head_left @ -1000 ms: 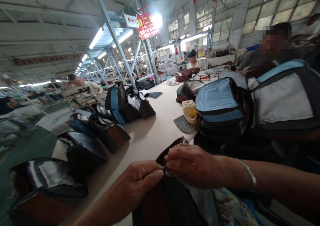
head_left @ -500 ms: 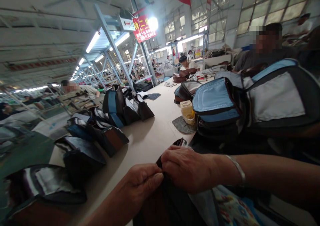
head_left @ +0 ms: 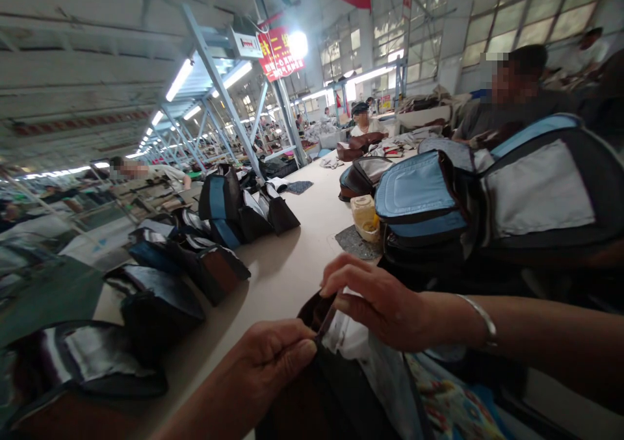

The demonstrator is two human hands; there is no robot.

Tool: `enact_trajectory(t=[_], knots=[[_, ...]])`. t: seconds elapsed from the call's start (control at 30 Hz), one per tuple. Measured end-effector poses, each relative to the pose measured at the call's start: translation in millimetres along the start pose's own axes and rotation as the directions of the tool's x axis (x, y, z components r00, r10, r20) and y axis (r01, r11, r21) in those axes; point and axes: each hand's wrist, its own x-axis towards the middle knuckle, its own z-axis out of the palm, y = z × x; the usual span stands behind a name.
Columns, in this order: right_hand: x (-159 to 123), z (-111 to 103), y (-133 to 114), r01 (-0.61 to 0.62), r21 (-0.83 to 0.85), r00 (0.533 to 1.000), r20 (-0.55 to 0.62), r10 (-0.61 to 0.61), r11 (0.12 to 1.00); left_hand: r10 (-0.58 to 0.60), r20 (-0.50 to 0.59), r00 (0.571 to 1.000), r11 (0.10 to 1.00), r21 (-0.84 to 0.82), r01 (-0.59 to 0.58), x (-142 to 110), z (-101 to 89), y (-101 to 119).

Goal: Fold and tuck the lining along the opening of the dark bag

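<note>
A dark fabric bag piece with a white lining is held up at the near edge of the table. My left hand pinches its edge between thumb and fingers. Just beyond, to the upper right, my right hand grips a brown strip along the same edge, with the fingers bent and the thumb underneath. The edge runs taut from one hand to the other. White lining shows below my right hand. The lower part of the piece leaves the picture at the bottom.
Blue and black bags stand on the right, beside a cut-open plastic container. Several dark bag pieces line the left side of the pale table. A person sits at the right; others work farther back.
My right hand has moved up and away from my left hand, which stays almost in place. The edge between them and the white lining now show.
</note>
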Motion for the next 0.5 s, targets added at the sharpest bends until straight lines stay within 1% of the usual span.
enact_trajectory(t=[0.03, 0.07, 0.13, 0.17, 0.2, 0.27, 0.3, 0.33, 0.4, 0.43, 0.5], knots=[[6, -2, 0, -0.052, 0.061, 0.998, 0.044, 0.049, 0.997, 0.011, 0.003, 1.0, 1.0, -0.004, -0.011, 1, -0.7, 0], [10, -3, 2, -0.09, 0.12, 0.988, 0.133, 0.074, 0.989, 0.02, 0.009, 1.0, 1.0, -0.006, -0.02, 1, -1.9, 0], [16, -2, 8, -0.184, 0.244, 0.94, 0.328, 0.097, 0.952, 0.006, 0.022, 1.0, 1.0, 0.001, -0.006, 0, -6.2, -1], [17, 0, 13, -0.238, 0.3, 0.915, 0.389, 0.109, 0.924, -0.017, 0.013, 1.0, 1.0, 0.013, 0.016, -1, -9.3, -2], [15, 2, 17, -0.29, 0.352, 0.898, 0.421, 0.126, 0.89, -0.05, -0.012, 0.999, 0.999, 0.022, 0.05, -2, -13.1, -4], [10, 5, 25, -0.374, 0.426, 0.883, 0.435, 0.176, 0.824, -0.117, -0.067, 0.991, 0.993, 0.019, 0.118, -4, -21.3, -8], [8, 5, 27, -0.409, 0.448, 0.876, 0.437, 0.204, 0.795, -0.129, -0.074, 0.989, 0.991, 0.011, 0.13, -5, -25.2, -10], [6, 4, 27, -0.444, 0.468, 0.865, 0.447, 0.229, 0.764, -0.125, -0.054, 0.991, 0.992, 0.004, 0.125, -4, -28.6, -12], [6, 0, 24, -0.511, 0.488, 0.833, 0.483, 0.269, 0.708, -0.074, 0.046, 0.996, 0.997, 0.007, 0.074, -1, -33.9, -14], [9, -2, 22, -0.534, 0.48, 0.819, 0.499, 0.284, 0.696, -0.034, 0.087, 0.996, 0.999, 0.015, 0.033, 2, -35.6, -14], [16, -6, 16, -0.558, 0.439, 0.796, 0.523, 0.305, 0.704, 0.03, 0.135, 0.99, 0.999, 0.016, -0.033, 8, -37.5, -13]])
